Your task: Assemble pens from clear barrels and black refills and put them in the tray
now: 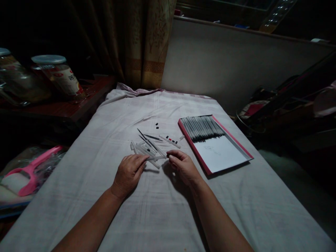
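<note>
Both hands rest on a white cloth-covered table (162, 217). Between them a clear plastic pen barrel (156, 158) lies level: my left hand (130, 173) pinches its left end and my right hand (182, 166) pinches its right end. Just beyond the fingers lies a loose heap of pen parts (148, 145): clear barrels, thin dark refills and small caps. Two tiny black caps (156, 125) sit further back. To the right stands a shallow red-edged tray (223, 154) with a row of several assembled pens (202, 127) across its far half.
A dark wooden side table (65, 108) at the left carries two lidded jars (59, 75). A pink plastic tool (33, 171) lies on bags at the lower left. Curtains (147, 42) hang behind, and cluttered bags (288, 105) sit at the right.
</note>
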The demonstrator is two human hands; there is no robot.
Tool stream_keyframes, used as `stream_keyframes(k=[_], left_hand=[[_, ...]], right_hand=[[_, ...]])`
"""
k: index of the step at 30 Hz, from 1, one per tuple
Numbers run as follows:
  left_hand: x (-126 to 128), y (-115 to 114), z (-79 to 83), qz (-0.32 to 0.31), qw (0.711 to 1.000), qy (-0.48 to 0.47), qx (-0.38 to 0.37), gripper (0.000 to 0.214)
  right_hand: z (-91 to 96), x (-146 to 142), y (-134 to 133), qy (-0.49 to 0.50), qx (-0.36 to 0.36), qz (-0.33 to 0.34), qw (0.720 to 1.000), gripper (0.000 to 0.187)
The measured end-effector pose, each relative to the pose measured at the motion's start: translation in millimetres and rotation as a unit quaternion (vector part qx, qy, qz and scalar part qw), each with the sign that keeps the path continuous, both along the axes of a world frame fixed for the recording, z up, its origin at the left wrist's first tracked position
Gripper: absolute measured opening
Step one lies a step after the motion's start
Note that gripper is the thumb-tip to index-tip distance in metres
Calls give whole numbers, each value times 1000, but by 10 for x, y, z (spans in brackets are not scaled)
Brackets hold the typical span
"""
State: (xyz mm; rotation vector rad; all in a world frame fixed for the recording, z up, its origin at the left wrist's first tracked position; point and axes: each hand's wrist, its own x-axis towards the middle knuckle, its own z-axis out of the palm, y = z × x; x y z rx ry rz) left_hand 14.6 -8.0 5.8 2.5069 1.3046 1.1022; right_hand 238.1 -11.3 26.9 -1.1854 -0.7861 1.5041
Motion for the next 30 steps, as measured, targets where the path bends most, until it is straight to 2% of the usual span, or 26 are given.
stream_keyframes(k=[5,13,18,23,27,30], left_hand=[[-3,1,-1,-2,1000,11,-7,26],[-7,-1,-9,1,1000,9,-16,25],[-1,-1,18,3,1000,-2,-23,25],[4,-1,27,-2,1000,3,2,24],[2,2,17,-3,1000,11,13,23],[0,1,7,-9,1000,21,20,22]], right_hand=[[47,-42,-21,-11,-1,20,1000,28],[76,-52,-49,-77,69,-1,995,20],[85,-53,-52,-71,59,-6,996,21],[69,-58,-67,-81,59,-3,995,22],[48,-45,-65,-143,108,10,984,16],[26,-21,-59,-246,207,3,947,13]])
